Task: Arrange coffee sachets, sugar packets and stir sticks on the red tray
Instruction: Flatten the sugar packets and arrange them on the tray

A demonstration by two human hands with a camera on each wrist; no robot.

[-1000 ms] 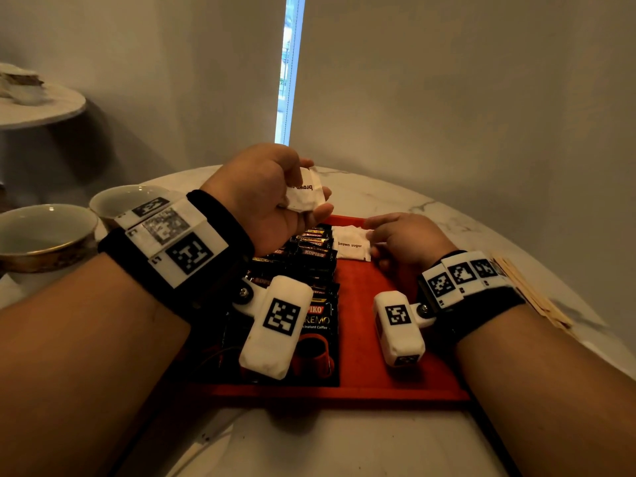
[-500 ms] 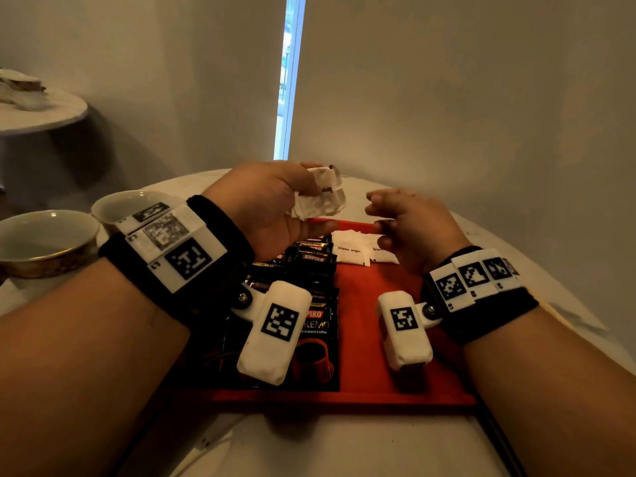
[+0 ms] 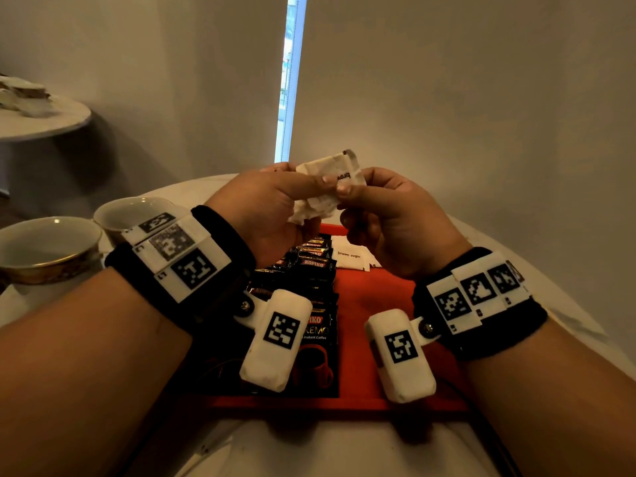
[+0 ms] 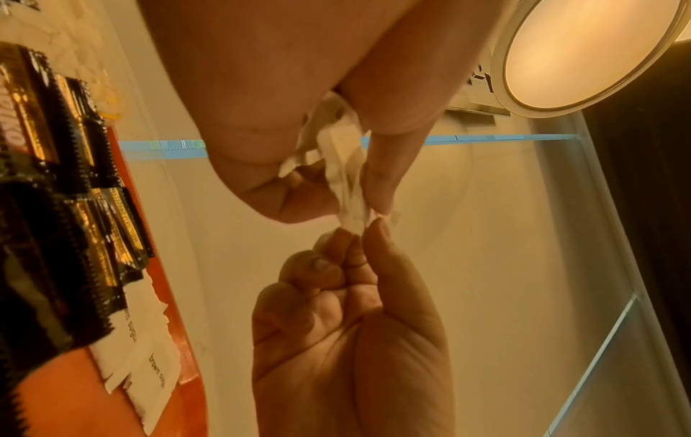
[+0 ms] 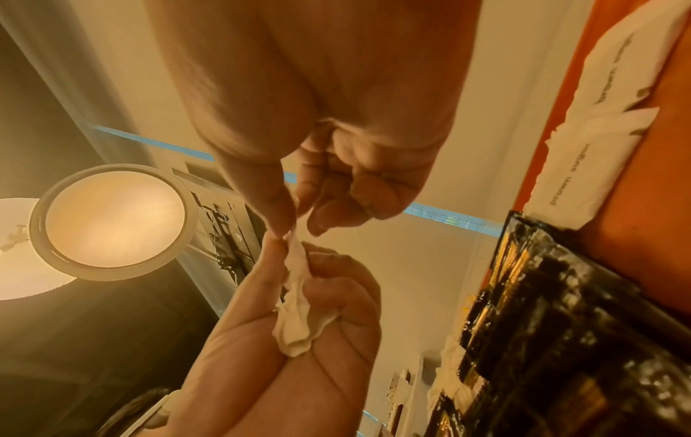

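A red tray (image 3: 373, 297) lies on the round table. A row of black Kopiko coffee sachets (image 3: 311, 265) fills its left side. White brown sugar packets (image 3: 349, 258) lie flat at its far end. Above the tray, my left hand (image 3: 311, 187) holds a small crumpled bunch of white sugar packets (image 3: 328, 192) between thumb and fingers. My right hand (image 3: 354, 191) pinches the bunch's right end. In the left wrist view the packets (image 4: 344, 165) hang from my left fingers, and the right hand (image 4: 349, 245) nips their tip. No stir sticks are in view.
Two empty cups (image 3: 48, 249) (image 3: 134, 211) stand left of the tray. A round side table (image 3: 41, 122) sits at the far left by the wall. The white marble table (image 3: 344, 449) runs on in front of the tray. A wall stands close behind.
My right hand lifted off the packets lying on the tray and rose to meet the left hand. It now pinches the bunch, which the left hand has raised a little.
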